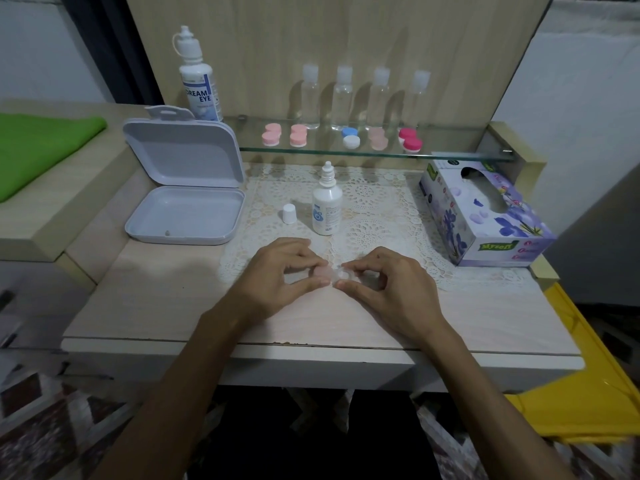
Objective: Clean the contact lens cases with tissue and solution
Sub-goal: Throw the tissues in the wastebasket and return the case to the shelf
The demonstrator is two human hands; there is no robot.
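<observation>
We see left hand (277, 271) and right hand (384, 280) low over table (156, 306), fingers curled, both pinching lens case (334, 273) between fingertips.

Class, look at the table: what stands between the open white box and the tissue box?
In the head view, a loose white cap and the uncapped small solution bottle stand between them on the lace mat.

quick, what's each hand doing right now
Left hand: pinching the pink-capped end of the contact lens case.
Right hand: pinching the case's other, clear end.
</observation>
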